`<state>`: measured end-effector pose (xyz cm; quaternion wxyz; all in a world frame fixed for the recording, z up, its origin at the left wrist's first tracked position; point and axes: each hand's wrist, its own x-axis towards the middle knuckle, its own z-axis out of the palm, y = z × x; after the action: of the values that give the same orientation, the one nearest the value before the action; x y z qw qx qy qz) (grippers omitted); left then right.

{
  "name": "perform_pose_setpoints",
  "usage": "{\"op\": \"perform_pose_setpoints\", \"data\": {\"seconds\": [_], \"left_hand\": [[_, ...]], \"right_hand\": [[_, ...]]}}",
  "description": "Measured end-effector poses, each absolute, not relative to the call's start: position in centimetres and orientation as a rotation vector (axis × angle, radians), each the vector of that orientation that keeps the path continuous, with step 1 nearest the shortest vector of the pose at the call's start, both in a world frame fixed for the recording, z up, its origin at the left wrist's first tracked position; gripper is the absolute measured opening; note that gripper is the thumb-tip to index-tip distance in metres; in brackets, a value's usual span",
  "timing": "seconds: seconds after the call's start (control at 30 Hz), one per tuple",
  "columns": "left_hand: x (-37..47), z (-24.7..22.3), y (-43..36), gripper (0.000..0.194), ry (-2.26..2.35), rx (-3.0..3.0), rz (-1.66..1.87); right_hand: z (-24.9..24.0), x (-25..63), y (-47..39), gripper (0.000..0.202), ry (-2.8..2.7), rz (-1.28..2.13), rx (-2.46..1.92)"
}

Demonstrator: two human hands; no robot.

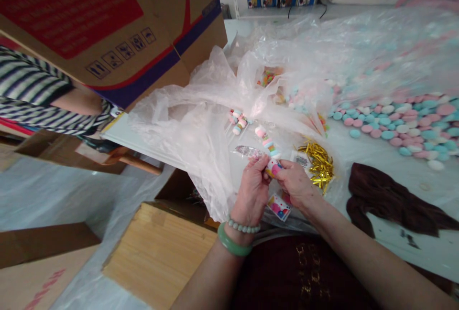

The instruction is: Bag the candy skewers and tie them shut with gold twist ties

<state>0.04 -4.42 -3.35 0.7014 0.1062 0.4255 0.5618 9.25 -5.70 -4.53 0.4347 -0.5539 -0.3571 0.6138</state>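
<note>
A candy skewer (268,146) of pink, white, blue and multicoloured pieces points away from me. My left hand (251,187) is closed around its near end, a green bangle on the wrist. My right hand (294,182) pinches a colourful printed card (274,168) against that same end; the fingers partly hide the card and the skewer's lower part. Gold twist ties (322,165) lie in a pile just right of my right hand. More printed cards (279,207) rest below it, near the table's edge. Another bundle of candy (237,122) lies farther back.
Crumpled clear plastic sheeting (211,109) spreads over the white table. Pink, blue and white candies (401,128) are heaped at right, beside a dark brown cloth (392,200). A large carton (136,23) stands at left, with another person's striped sleeve (30,78) behind it.
</note>
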Motion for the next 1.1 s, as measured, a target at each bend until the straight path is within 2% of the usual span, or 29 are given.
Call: {"op": "perform_pose_setpoints", "data": {"seconds": [0.17, 0.4, 0.5, 0.87, 1.1], "left_hand": [[-0.3, -2.9, -4.2, 0.029, 0.968, 0.241, 1.256], [0.1, -2.6, -4.1, 0.017, 0.988, 0.097, 1.239], [-0.6, -2.4, -3.7, 0.018, 0.993, -0.07, 1.207], [-5.2, -2.2, -2.3, 0.031, 0.792, -0.187, 1.264], [-5.2, -1.1, -2.4, 0.025, 0.869, -0.147, 1.3]], "right_hand": [[-4.4, 9.5, -5.3, 0.018, -0.972, 1.339, -1.426], [-4.1, 10.4, -4.5, 0.024, -0.911, 1.29, -1.419], [-3.5, 11.5, -4.9, 0.026, -0.916, 1.322, -1.425], [-2.7, 13.7, -9.2, 0.03, -1.597, 0.962, -1.59], [-2.6, 13.2, -9.3, 0.031, -1.863, 0.615, -1.61]]}}
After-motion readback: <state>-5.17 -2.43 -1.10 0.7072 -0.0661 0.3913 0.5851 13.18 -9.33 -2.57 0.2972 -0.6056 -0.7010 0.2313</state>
